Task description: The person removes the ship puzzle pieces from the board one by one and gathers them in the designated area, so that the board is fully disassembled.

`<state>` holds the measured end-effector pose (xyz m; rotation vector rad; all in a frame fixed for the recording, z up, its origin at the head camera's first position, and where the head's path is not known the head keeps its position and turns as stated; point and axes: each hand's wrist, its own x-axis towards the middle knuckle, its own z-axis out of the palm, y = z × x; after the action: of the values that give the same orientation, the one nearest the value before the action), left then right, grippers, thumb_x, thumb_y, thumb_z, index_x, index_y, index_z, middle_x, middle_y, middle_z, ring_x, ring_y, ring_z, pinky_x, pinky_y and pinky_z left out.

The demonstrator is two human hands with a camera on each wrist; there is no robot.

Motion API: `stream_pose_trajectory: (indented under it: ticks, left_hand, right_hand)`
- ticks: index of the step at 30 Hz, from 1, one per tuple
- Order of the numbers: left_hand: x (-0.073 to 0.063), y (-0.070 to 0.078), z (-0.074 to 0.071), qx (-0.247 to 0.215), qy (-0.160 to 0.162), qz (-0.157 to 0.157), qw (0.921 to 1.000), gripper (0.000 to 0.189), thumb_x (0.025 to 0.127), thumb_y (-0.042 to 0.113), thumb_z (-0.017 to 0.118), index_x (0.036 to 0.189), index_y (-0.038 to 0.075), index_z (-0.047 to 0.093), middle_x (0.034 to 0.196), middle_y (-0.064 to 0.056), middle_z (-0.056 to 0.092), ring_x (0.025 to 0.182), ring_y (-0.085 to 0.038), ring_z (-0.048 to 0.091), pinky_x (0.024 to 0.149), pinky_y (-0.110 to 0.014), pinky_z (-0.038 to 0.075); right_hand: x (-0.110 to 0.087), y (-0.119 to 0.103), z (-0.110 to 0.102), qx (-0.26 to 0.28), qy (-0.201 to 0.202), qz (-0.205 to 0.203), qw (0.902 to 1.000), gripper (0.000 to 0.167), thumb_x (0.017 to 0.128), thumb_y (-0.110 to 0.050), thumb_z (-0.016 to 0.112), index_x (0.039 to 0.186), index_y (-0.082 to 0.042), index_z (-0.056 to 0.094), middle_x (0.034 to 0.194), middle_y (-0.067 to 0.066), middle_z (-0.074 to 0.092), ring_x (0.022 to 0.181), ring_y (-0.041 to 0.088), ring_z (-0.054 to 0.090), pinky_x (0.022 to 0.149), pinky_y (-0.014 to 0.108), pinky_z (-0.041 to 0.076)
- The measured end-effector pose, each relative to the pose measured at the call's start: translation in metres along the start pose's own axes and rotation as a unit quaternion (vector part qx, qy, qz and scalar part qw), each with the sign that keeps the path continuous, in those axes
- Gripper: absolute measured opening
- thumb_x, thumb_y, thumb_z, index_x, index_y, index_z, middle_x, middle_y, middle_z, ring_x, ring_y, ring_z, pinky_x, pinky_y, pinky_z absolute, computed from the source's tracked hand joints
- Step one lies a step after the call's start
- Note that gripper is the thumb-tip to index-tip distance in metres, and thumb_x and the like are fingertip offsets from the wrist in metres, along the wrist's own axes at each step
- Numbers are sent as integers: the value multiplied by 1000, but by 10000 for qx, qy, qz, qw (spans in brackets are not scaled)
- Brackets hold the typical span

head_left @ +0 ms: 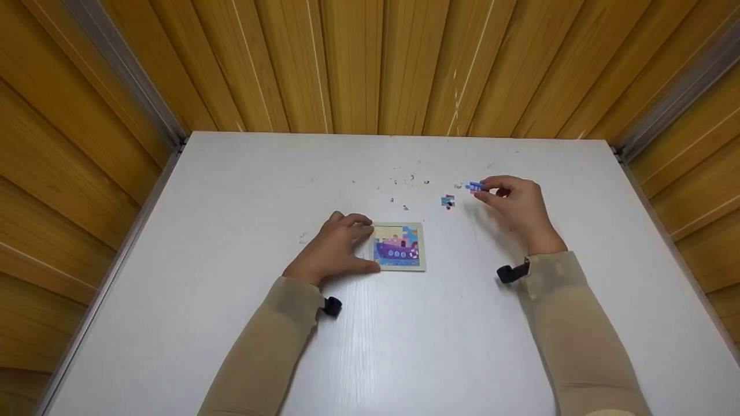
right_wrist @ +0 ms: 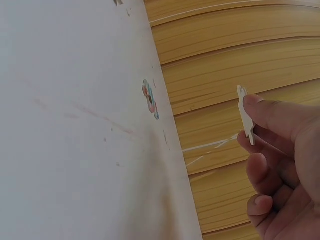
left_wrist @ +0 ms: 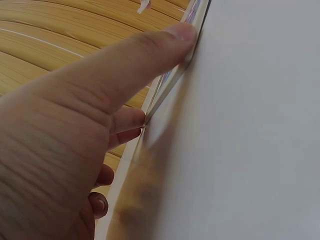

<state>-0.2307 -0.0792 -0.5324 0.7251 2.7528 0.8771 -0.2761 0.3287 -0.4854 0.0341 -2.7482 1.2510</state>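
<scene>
A small jigsaw puzzle in a pale tray (head_left: 422, 248) lies on the white table, showing a purple boat; a bare cream patch shows at its upper left. My left hand (head_left: 338, 245) holds this tray by its left side, thumb at the near corner and fingers at the far one. In the left wrist view the thumb (left_wrist: 150, 52) presses the tray's edge. Above the table, my right hand (head_left: 517, 205) pinches a blue and pink puzzle piece (head_left: 474, 187) between thumb and fingers. The right wrist view shows that piece (right_wrist: 246, 115) edge-on. Another puzzle piece (head_left: 448, 201) lies on the table nearby.
Dark specks and scuffs (head_left: 411, 177) mark the white tabletop (head_left: 231, 190) beyond the tray. Yellow wood-look panels (head_left: 347, 69) rise behind the table's far edge and at both sides. A black band with a small device (head_left: 511, 273) is on each wrist.
</scene>
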Motion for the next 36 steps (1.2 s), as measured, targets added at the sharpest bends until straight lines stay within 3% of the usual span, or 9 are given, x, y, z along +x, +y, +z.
stream_pose_trajectory:
  ticks: [4, 9, 13, 30, 36]
  left_hand:
    - [0, 1, 0, -40, -11, -30, 10000, 93, 81, 52, 102, 159, 15, 67, 166, 3, 60, 141, -26, 48, 125, -46, 47]
    - [1, 0, 0, 30, -7, -53, 10000, 94, 80, 52, 102, 159, 15, 67, 165, 3, 60, 142, -25, 48, 125, -45, 47]
    - [2, -1, 0, 102, -34, -55, 9999, 95, 81, 54, 101, 160, 15, 66, 166, 4, 59, 142, -25, 48, 125, -45, 47]
    - [3, -2, 1, 179, -45, 52, 9998, 91, 83, 56, 98, 159, 17, 68, 167, 2, 60, 143, -27, 48, 125, -45, 47]
    - [3, -3, 1, 199, -81, -16, 9998, 93, 83, 57, 98, 160, 17, 66, 168, 3, 59, 144, -26, 47, 126, -44, 47]
  right_hand:
    - [2, 6, -2, -197, -129, 278, 9993, 32, 103, -33, 87, 128, -13, 86, 138, 13, 79, 112, 23, 58, 83, 18, 46]
    - [3, 14, -1, -208, -220, 523, 9982, 32, 102, -33, 87, 129, -15, 85, 130, 12, 78, 107, 24, 56, 71, 20, 48]
    - [4, 19, 3, -380, -313, 610, 9969, 29, 104, -31, 85, 129, -16, 85, 127, 10, 76, 104, 24, 55, 76, 25, 48]
    - [6, 33, 15, -892, -342, -47, 9954, 26, 104, -20, 84, 125, -5, 84, 118, 18, 80, 98, 29, 63, 87, 39, 50]
    - [8, 36, 16, -912, -506, 70, 9945, 27, 105, -20, 82, 126, -3, 83, 123, 20, 80, 105, 31, 65, 95, 45, 53]
